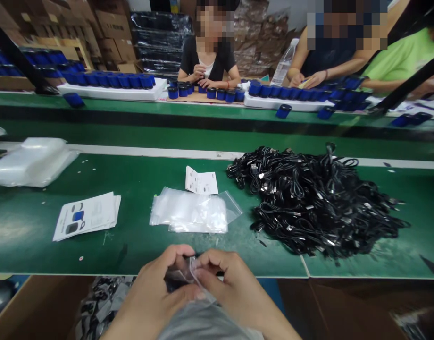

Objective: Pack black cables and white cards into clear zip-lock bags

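Observation:
Just past the near table edge, my left hand [171, 278] and my right hand [220, 274] come together on a clear plastic bag [193, 267]. Fingers of both hands pinch it near its upper edge. Something dark shows inside the bag, partly covered by my fingers. Beyond my hands lies a stack of clear zip bags [196, 212], with a folded leaflet [203, 182] behind it. A pile of printed leaflets [86, 217] rests to the left. Bundled black USB cables [309, 203] form a big heap on the right.
Packed plastic bags [33, 160] lie at far left. Blue cylinders [125, 80] stand on white trays along the raised green shelf [217, 108]. Several people work across the table. Below the near edge, a container holds many filled bags [104, 302].

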{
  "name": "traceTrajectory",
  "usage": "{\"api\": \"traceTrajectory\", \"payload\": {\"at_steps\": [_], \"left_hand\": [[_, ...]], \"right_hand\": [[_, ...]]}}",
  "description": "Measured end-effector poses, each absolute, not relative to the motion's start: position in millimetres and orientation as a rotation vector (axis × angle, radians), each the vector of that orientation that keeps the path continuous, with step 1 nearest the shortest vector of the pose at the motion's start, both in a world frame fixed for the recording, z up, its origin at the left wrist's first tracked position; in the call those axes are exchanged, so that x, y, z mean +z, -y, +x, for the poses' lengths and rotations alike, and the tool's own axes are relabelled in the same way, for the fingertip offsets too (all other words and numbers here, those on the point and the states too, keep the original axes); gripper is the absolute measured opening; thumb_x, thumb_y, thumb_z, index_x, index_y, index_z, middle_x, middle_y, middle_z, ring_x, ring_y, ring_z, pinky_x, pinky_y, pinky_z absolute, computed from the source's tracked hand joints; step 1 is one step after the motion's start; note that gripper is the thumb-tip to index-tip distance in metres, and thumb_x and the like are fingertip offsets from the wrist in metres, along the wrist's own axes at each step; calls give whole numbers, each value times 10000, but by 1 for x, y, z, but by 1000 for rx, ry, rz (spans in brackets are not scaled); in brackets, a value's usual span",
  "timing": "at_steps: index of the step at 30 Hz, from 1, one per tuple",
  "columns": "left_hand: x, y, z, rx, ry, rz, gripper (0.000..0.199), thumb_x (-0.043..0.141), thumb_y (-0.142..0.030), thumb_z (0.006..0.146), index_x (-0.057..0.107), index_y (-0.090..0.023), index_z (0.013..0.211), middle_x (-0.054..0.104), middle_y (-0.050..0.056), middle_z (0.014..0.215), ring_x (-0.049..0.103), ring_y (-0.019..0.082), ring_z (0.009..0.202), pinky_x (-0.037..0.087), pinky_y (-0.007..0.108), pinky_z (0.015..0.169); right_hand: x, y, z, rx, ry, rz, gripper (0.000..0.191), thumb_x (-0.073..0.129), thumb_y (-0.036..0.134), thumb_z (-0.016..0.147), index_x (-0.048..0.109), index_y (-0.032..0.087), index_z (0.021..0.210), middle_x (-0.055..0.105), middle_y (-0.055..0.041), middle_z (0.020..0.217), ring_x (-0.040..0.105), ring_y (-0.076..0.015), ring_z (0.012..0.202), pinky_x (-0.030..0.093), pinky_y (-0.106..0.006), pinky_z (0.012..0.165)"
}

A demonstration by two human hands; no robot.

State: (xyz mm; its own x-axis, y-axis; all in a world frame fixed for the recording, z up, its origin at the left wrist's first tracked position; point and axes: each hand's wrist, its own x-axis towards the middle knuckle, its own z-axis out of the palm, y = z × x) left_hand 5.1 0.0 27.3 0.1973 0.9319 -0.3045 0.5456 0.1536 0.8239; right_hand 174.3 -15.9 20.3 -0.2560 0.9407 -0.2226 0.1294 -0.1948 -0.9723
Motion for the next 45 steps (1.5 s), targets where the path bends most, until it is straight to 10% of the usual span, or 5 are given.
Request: {"api": "traceTrajectory", "payload": {"at_steps": [7, 18, 45], "left_hand": [[20, -5, 0, 626, -1472, 1419, 123, 681, -334, 691, 668, -214, 670, 694, -20, 657, 649, 159, 645, 499, 193, 593], [17, -7, -19, 421, -1311, 1764, 206, 474, -356, 904, 640, -246, 851, 641, -27, 800, 620, 129, 733, 452, 181, 648], [20, -6, -5, 417, -1274, 1860, 226, 470, -314, 903, 643, -224, 789, 568, -21, 727, 566, 131, 657, 426, 204, 592]], "right_hand": [[14, 20, 176, 1534, 1264, -1341, 94, 689, 234, 760, 659, 176, 829, 616, 5, 704, 553, -130, 655, 430, -230, 603], [18, 13, 184, 1238, 1396, -1352, 203, 539, 193, 839, 564, 166, 640, 506, 19, 648, 478, -107, 606, 373, -207, 560], [14, 15, 175, 1197, 1580, -1411, 137, 545, 153, 851, 647, 176, 762, 623, -2, 730, 577, -134, 699, 417, -231, 649]]}}
